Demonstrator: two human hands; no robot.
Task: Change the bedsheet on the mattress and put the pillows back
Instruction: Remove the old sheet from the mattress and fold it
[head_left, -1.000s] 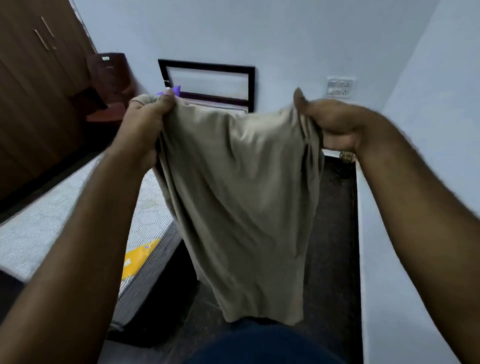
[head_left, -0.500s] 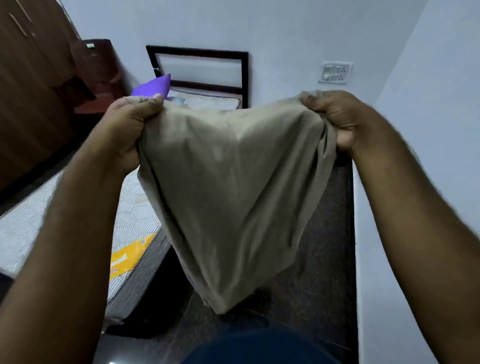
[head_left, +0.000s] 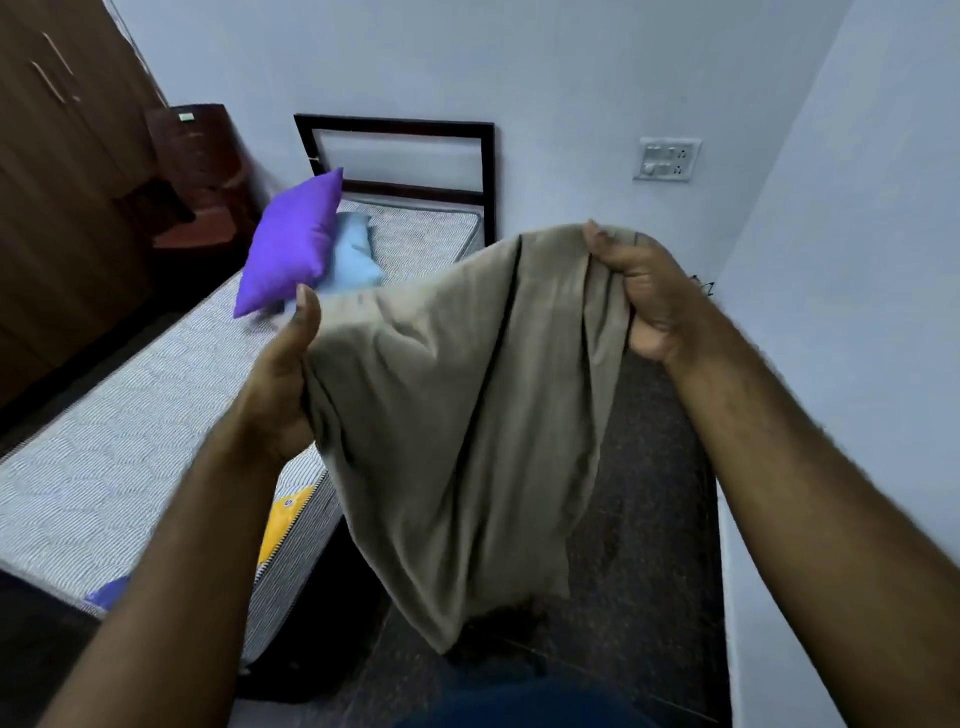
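One sheet (head_left: 457, 426) hanging lengthwise down, gripped by left hand (head_left: 283, 384) and right hand (head_left: 641, 291); two pillows (head_left: 291, 244) on one mattress (head_left: 104, 457).

Left fingers (head_left: 304, 384) behind beige sheet (head_left: 457, 415)

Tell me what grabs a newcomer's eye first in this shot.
The beige sheet hangs in mid-frame over the dark floor, gripped by the left hand and the right hand. Behind it, a purple pillow leans on a light blue pillow at the head of the bare mattress.

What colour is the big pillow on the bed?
Purple: the big pillow, seen in the head view.
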